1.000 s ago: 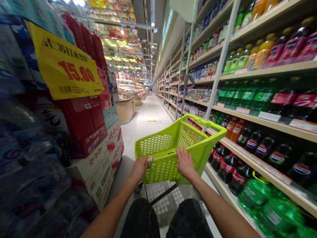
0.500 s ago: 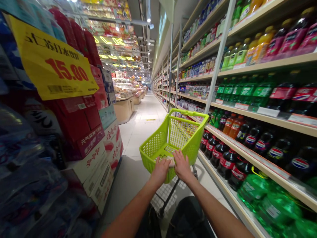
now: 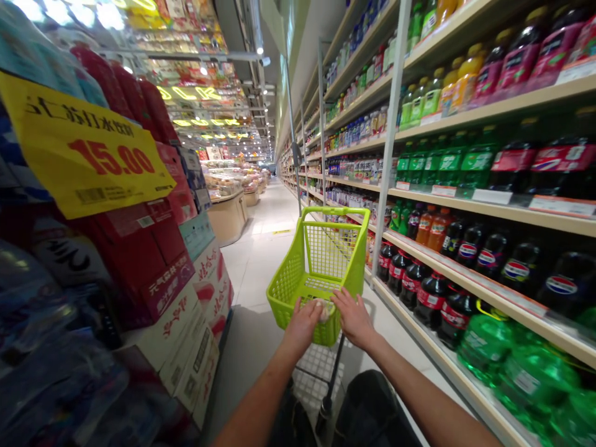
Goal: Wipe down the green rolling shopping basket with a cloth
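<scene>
A lime-green plastic shopping cart basket (image 3: 321,261) stands in the aisle just ahead of me, empty as far as I can see. My left hand (image 3: 303,321) is closed over the near rim of the basket. My right hand (image 3: 352,316) grips the same rim right beside it, fingers curled over the edge. Something small and pale (image 3: 326,307) shows between the two hands; I cannot make it out. Below the basket the cart's lower white rack (image 3: 319,375) shows.
Shelves of soda bottles (image 3: 465,254) run along the right. On the left stand stacked red and white boxes (image 3: 181,285) with a yellow 15.00 price sign (image 3: 88,155). The tiled aisle floor (image 3: 265,248) runs ahead toward wooden display counters (image 3: 228,214).
The cart has swung from angled right to pointing straight down the aisle and moved forward. My hands, spread apart on the rim a second ago, now sit close together.
</scene>
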{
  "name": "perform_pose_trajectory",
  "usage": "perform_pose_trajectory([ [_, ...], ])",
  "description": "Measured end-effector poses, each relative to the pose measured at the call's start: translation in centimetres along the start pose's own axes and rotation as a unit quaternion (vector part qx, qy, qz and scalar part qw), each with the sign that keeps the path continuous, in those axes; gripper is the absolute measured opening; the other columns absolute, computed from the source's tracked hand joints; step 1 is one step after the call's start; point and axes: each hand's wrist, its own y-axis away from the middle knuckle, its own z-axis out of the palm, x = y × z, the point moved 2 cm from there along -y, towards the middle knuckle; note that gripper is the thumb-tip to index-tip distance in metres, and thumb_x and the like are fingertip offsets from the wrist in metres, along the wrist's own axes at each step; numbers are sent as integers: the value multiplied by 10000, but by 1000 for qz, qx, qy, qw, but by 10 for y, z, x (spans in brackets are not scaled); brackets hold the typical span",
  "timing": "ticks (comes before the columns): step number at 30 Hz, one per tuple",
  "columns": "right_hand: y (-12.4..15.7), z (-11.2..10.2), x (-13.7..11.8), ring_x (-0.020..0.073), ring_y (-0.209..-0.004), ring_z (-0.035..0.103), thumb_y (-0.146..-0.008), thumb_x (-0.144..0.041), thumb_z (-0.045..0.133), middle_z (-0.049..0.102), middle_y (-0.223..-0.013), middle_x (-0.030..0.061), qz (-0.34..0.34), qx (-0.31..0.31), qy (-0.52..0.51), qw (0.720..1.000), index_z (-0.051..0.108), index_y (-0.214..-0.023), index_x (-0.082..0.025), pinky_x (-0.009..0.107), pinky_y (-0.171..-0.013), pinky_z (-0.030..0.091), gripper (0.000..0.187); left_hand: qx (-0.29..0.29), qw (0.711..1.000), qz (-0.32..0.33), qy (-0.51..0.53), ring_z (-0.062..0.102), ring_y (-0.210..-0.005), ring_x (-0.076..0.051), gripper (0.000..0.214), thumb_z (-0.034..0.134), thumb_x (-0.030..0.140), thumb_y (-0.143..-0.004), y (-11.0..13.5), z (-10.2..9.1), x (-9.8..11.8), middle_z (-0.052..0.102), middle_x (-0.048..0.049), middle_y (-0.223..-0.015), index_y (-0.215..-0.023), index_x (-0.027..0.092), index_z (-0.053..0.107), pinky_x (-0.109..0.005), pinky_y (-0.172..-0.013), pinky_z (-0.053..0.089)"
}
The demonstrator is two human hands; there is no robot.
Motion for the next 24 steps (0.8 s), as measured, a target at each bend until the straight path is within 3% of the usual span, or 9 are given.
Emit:
perform_pose_trajectory([
  [4, 5, 1, 6, 225, -1333, 207, -667, 6, 357, 312, -1427, 51, 12, 15, -9, 1000, 441, -1286, -180, 514, -1054, 151, 651, 13, 995, -86, -43, 476, -1182, -212, 403, 315, 78, -833, 11, -19, -45, 540, -106, -1252, -1160, 178, 528, -523, -1067, 226],
  [6, 10, 2, 5, 238, -1334, 200, -655, 4, 375, 293, -1435, 69, 17, 28, -19, 999, 441, -1284, -158, 502, -1054, 172, 653, 15, 996, -77, -41, 473, -1185, -209, 392, 318, 94, -840, 11, -19, -44, 536, -106, -1257, -1160, 179, 528, -514, -1068, 232],
  [11, 22, 8, 9, 249, -1337, 190, -628, 20, 382, 297, -1433, 87, 8, 65, -53, 996, 500, -1216, -159, 500, -1050, 203, 626, 5, 1000, 12, -17, 451, -1200, -186, 362, 323, 147, -865, 6, -1, -4, 527, -85, -1271, -1172, 194, 510, -473, -1073, 248],
  [13, 24, 10, 16, 232, -1337, 198, -600, 34, 377, 334, -1414, 89, -1, 81, -81, 993, 547, -1141, -164, 478, -1055, 217, 601, -1, 1000, 5, -20, 457, -1195, -180, 388, 315, 105, -844, 9, -3, -10, 526, -82, -1272, -1164, 191, 516, -472, -1077, 238],
  [18, 26, 14, 26, 197, -1339, 197, -571, 20, 368, 373, -1385, 88, -22, 130, -160, 978, 600, -941, -156, 425, -1073, 234, 471, 15, 994, -101, -34, 481, -1171, -205, 433, 292, 51, -801, 19, -23, -52, 534, -97, -1261, -1128, 180, 546, -511, -1058, 243],
  [20, 27, 12, 26, 196, -1341, 194, -593, -4, 377, 365, -1391, 82, -13, 133, -178, 975, 605, -903, -159, 419, -1075, 233, 416, 1, 995, -99, -21, 494, -1152, -204, 396, 304, 78, -824, 16, -21, -44, 550, -95, -1242, -1119, 175, 551, -496, -1051, 263],
  [24, 29, 5, 29, 190, -1336, 208, -649, -55, 393, 377, -1388, 59, -3, 113, -186, 976, 622, -883, -180, 412, -1074, 234, 350, -16, 999, -25, 27, 532, -1076, -178, 317, 351, 162, -869, 2, -3, 13, 599, -75, -1159, -1126, 194, 534, -436, -1022, 320],
])
